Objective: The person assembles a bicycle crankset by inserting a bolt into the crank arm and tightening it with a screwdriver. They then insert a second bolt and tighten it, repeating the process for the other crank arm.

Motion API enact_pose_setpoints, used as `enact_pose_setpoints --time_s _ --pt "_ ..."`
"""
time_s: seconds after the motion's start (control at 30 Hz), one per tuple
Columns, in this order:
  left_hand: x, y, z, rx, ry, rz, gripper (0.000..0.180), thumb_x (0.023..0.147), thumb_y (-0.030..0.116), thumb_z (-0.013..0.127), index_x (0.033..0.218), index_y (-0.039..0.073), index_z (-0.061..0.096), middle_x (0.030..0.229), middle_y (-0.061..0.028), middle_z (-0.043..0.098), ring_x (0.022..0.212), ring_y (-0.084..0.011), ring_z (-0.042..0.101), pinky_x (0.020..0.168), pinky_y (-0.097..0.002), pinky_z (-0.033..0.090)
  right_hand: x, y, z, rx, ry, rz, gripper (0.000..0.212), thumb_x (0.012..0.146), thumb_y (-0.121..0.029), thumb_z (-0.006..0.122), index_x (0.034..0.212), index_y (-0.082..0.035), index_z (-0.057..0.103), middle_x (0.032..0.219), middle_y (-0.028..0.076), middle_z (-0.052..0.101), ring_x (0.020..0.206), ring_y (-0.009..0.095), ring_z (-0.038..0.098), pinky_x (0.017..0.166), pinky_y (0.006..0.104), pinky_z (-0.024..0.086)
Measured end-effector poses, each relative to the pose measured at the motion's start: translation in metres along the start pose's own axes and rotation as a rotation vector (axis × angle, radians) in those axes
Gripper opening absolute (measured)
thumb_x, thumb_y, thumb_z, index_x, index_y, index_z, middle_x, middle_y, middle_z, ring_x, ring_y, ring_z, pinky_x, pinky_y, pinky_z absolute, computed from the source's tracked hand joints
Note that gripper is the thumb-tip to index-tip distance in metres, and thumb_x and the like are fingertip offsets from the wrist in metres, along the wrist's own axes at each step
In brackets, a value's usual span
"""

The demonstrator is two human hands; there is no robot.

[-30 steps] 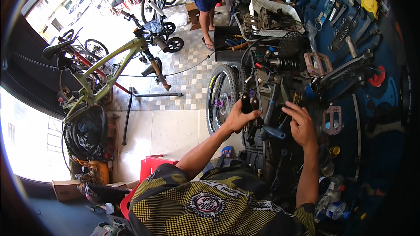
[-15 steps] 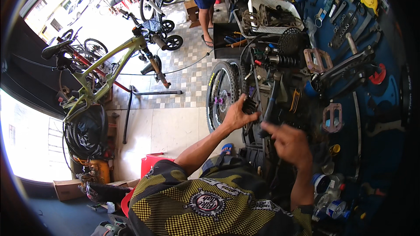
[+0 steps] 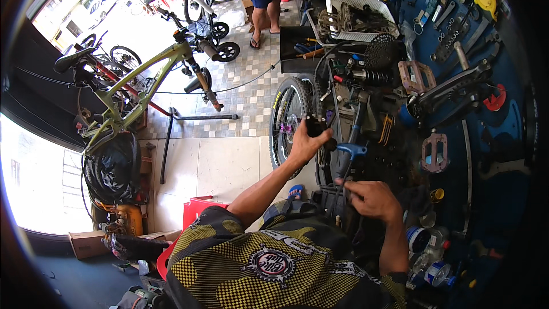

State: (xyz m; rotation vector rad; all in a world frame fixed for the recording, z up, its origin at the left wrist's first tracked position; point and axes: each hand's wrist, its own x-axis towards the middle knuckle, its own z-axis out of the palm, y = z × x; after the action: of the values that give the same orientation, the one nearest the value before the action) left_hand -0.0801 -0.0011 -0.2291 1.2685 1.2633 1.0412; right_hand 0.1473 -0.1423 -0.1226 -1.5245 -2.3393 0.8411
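Observation:
My left hand is closed around a small black part, held over the bench's left edge beside the bike wheels. My fingers hide much of this part, so its exact kind does not show. On the right, my right hand has its fingers curled, thumb and index fingertip close together near the bench edge. Whatever may be in that pinch is too small to make out. Between the two hands is a blue T-shaped tool handle, just beyond the right fingertips; whether they touch its dark lower end is unclear.
The crowded bench carries a white basket of parts, a cassette, pedals and a crank. A green bike frame hangs on a stand at left. Another person stands beyond the bench.
My left hand has shifted slightly left with the black part. My right hand has drawn back toward me and curled its fingers. The blue handle now shows clearly. The other person has stepped left.

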Motion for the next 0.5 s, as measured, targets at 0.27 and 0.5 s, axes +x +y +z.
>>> enact_pose_setpoints --time_s 0.27,0.5 --pt "-0.020 0.012 0.001 -0.068 -0.296 0.169 0.052 0.081 0.032 0.088 0.114 0.003 0.060 0.090 -0.0034 0.067 0.081 -0.0146 0.063 0.075 -0.0314 0.054 0.028 0.046 -0.058 0.193 0.455 0.120 0.057 0.090 0.003 0.056 0.143 -0.017 0.068 0.091 0.013 0.071 0.070 0.022 0.065 0.070 0.0329 0.053" --pt "0.009 0.012 -0.016 -0.163 0.037 -0.075 0.050 0.086 0.037 0.085 0.113 0.001 0.063 0.098 -0.0098 0.073 0.084 -0.0162 0.068 0.075 -0.0327 0.057 -0.002 0.040 0.009 -0.064 0.007 0.084 0.054 0.086 -0.014 0.060 0.139 -0.018 0.069 0.110 0.015 0.075 0.088 0.037 0.072 0.080 0.0474 0.058"
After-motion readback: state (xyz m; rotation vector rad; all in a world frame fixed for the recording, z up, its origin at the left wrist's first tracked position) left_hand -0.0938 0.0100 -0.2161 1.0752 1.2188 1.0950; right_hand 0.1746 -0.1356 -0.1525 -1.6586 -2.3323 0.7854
